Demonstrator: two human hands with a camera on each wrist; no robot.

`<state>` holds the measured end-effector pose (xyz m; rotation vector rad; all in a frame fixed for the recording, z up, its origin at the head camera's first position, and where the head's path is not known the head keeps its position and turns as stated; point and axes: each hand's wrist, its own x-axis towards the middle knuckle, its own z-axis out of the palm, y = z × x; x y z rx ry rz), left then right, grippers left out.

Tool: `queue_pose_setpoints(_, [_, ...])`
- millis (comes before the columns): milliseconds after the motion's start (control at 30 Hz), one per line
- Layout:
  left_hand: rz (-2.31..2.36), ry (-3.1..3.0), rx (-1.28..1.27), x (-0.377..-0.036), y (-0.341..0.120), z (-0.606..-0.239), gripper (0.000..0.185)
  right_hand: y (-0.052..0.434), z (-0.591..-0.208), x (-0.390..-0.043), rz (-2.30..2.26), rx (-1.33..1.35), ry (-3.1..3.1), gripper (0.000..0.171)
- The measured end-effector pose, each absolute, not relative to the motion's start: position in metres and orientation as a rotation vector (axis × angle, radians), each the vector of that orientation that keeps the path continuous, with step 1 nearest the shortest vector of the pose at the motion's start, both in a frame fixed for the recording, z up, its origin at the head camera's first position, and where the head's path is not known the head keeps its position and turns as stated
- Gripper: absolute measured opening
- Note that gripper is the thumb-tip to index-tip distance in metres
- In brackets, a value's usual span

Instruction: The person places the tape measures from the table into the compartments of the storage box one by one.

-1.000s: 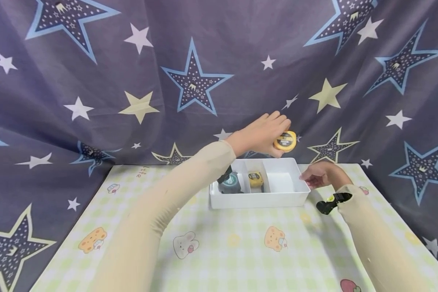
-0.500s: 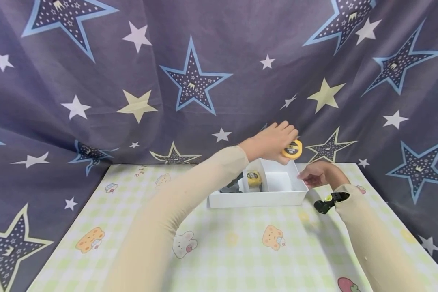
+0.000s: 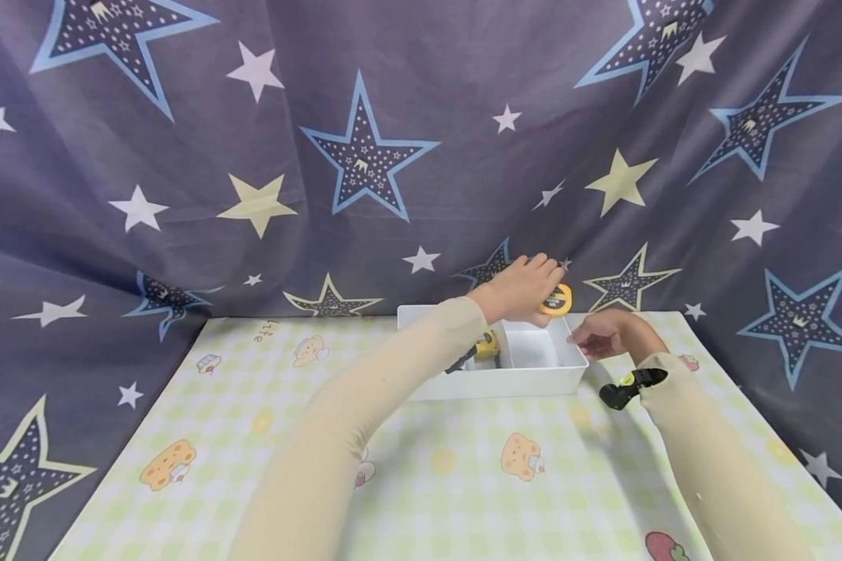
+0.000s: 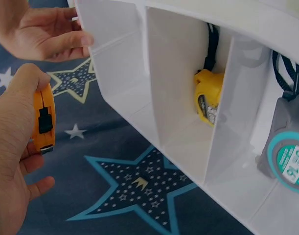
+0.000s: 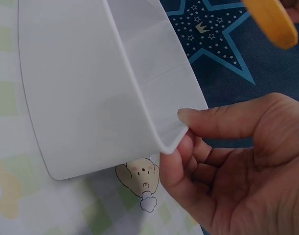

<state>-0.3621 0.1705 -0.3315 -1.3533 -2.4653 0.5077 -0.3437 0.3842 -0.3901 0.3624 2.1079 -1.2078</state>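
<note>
My left hand [image 3: 522, 288] grips a round orange-yellow tape measure [image 3: 556, 300] over the back of the right compartment of a white divided box [image 3: 498, 383]. In the left wrist view, the held tape measure [image 4: 44, 120] shows its narrow side with a black slider. My right hand [image 5: 237, 152] pinches the box's right end wall at the rim between thumb and fingers. A smaller yellow tape measure [image 4: 210, 93] with a black strap lies in the middle compartment. In the left compartment is a grey tape measure [image 4: 288, 147] with a teal ring, hidden behind my left arm in the head view.
The box stands near the back edge of a table with a green-checked cloth [image 3: 449, 483]. Close behind it hangs a dark curtain [image 3: 407, 78] with stars. A black wrist camera [image 3: 627, 388] sits on my right wrist.
My left hand has lowered with the orange-yellow tape measure toward the right compartment, and its forearm has moved right over the box's left part. My right hand stays at the box's end.
</note>
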Motion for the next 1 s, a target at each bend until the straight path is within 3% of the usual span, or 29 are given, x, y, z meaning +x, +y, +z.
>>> queue_pose_setpoints(300, [0.552, -2.524, -1.341, -0.364, 0.173, -0.351, 0.083, 0.384, -0.391, -0.341, -1.218, 0.351, 2.086, 0.015])
queue_pose_setpoints(1000, [0.568, -2.740, -1.305, -0.359, 0.181, -0.352, 0.077, 0.384, -0.389, -0.344, -1.214, 0.365, 2.113, 0.014])
